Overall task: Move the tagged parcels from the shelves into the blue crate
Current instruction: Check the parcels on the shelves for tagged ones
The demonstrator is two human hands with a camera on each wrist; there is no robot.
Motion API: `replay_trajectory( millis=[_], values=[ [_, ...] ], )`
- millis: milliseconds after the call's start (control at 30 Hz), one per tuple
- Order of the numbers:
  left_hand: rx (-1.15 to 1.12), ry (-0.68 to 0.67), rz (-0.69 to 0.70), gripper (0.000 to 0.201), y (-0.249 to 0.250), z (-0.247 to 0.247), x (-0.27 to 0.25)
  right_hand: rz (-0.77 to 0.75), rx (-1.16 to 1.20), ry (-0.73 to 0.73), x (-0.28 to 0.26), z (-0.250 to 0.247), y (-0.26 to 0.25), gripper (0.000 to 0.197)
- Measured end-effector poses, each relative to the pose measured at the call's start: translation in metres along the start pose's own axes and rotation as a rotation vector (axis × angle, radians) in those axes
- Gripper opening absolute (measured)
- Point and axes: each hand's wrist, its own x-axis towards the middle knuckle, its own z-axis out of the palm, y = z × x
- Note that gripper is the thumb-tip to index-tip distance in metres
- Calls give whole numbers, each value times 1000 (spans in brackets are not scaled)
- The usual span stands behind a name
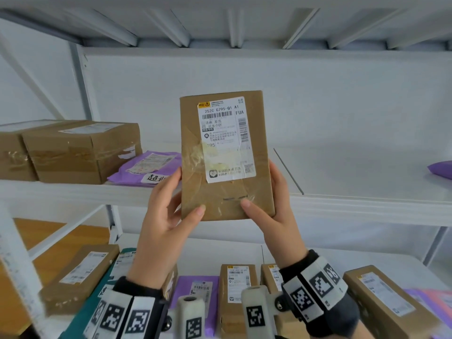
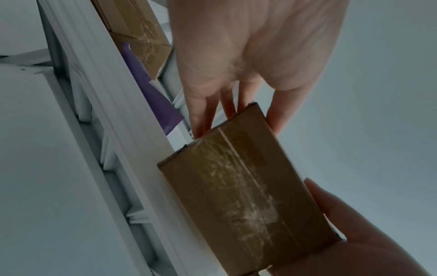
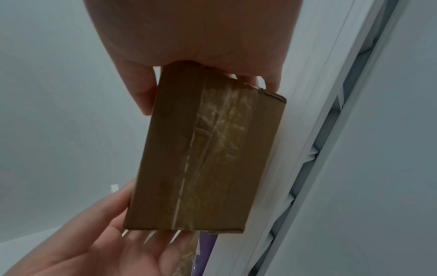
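A small brown cardboard parcel (image 1: 223,152) with a white shipping label stands upright in the air in front of the middle shelf (image 1: 342,204). My left hand (image 1: 168,216) grips its lower left edge, thumb on the front. My right hand (image 1: 269,216) grips the lower right edge the same way. The left wrist view shows the parcel's (image 2: 246,190) taped end with my left hand (image 2: 236,84) beyond it, and the right wrist view shows that taped end of the parcel (image 3: 201,153) below my right hand (image 3: 203,56). No blue crate is in view.
Two taped brown boxes (image 1: 80,150) and a purple mailer (image 1: 146,168) lie on the middle shelf at left; another purple mailer (image 1: 440,168) is at far right. The lower shelf holds several brown boxes (image 1: 237,289), a purple mailer (image 1: 198,297) and a teal parcel (image 1: 97,297).
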Motion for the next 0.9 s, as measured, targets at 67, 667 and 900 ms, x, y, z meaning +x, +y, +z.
replay_trajectory(
  millis=[67,667,900],
  values=[
    [-5,3,3,71,0,-1,0,5,-3,3,-1,1,-1,79],
    [-37,-5,-31,76,9,1,-18,48,-36,61,-21,-2,-9,84],
    [-51,-65,-59,57,11,0,-24,69,-6,117,-37,-17,-6,78]
  ],
)
